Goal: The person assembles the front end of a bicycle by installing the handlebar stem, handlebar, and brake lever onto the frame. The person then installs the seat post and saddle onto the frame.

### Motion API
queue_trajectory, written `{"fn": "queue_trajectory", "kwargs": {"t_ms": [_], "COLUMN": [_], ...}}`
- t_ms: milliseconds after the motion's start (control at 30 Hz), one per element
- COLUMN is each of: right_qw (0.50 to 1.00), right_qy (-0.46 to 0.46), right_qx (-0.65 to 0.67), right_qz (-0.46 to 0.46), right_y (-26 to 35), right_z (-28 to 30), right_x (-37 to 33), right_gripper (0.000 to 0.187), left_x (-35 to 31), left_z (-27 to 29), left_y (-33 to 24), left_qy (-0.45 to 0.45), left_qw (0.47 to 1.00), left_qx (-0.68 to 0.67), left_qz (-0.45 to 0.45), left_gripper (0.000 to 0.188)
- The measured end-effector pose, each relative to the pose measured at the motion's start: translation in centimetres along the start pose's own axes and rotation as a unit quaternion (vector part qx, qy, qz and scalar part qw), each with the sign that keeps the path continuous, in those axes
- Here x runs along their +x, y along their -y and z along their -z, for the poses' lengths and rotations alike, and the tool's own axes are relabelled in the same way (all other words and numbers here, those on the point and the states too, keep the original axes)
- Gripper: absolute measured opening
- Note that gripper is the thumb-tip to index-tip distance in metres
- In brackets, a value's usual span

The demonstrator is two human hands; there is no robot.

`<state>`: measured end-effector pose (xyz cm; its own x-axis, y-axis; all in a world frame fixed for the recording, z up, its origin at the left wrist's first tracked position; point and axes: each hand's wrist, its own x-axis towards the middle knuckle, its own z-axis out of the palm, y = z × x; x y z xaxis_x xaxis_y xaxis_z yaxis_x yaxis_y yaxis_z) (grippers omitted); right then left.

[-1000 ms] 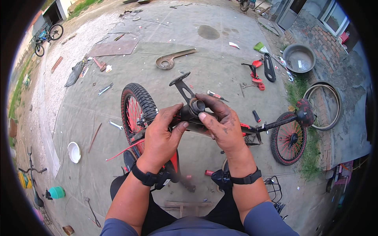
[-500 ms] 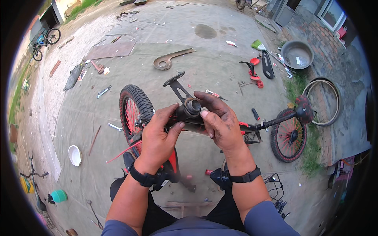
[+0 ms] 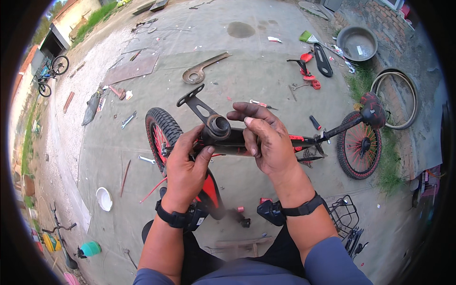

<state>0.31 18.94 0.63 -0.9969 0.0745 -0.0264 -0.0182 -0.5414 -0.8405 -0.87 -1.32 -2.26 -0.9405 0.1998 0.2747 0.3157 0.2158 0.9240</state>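
A black and red bicycle frame (image 3: 237,146) lies across in front of me. At its left end is a short open tube (image 3: 219,126) with a worn metal rim, and a slotted black bracket (image 3: 195,101) sticks up and left from it. My left hand (image 3: 184,166) is wrapped round that tube end, fingers behind and thumb in front. My right hand (image 3: 266,137) hovers just right of the tube opening, apart from it. Its upper fingers stretch left and its lower ones curl. Nothing shows between them, though the palm is partly hidden.
A knobby wheel (image 3: 160,134) stands left of the frame, a second wheel (image 3: 359,145) and saddle (image 3: 373,110) right. Around lie a curved chain guard (image 3: 202,69), wrenches (image 3: 128,119), a hammer (image 3: 117,92), a white bowl (image 3: 104,199), a grey basin (image 3: 357,43) and a wire basket (image 3: 343,214).
My right hand has drawn back to the right, its thumb off the tube's rim. My left hand keeps hold of the tube. The view has shifted slightly.
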Motion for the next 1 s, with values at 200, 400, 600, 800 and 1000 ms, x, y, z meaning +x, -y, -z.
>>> {"fn": "queue_trajectory", "kwargs": {"t_ms": [200,400,600,800,1000], "right_qw": [0.996,0.984,0.985,0.994,0.998], "right_qy": [-0.087,-0.123,-0.067,-0.046,-0.006], "right_qx": [0.018,0.124,0.162,0.104,-0.022], "right_qz": [-0.005,-0.020,0.008,0.007,0.060], "right_y": [0.8,1.0,1.0,1.6,2.5], "right_z": [0.3,1.6,1.9,0.9,-0.8], "right_x": [0.1,0.2,0.2,-0.1,-0.8], "right_gripper": [0.035,0.039,0.035,0.029,0.032], "left_x": [-0.1,-0.2,-0.2,-0.2,-0.2], "left_z": [0.1,0.3,0.3,0.1,0.2], "left_y": [0.1,0.3,0.3,0.2,0.4], "left_qy": [0.001,0.003,0.000,0.002,0.003], "left_qw": [1.000,1.000,1.000,1.000,1.000], "left_qx": [0.011,0.017,0.025,0.004,-0.018], "left_qz": [0.006,0.019,0.012,0.017,0.012], "left_gripper": [0.047,0.048,0.048,0.047,0.046]}}
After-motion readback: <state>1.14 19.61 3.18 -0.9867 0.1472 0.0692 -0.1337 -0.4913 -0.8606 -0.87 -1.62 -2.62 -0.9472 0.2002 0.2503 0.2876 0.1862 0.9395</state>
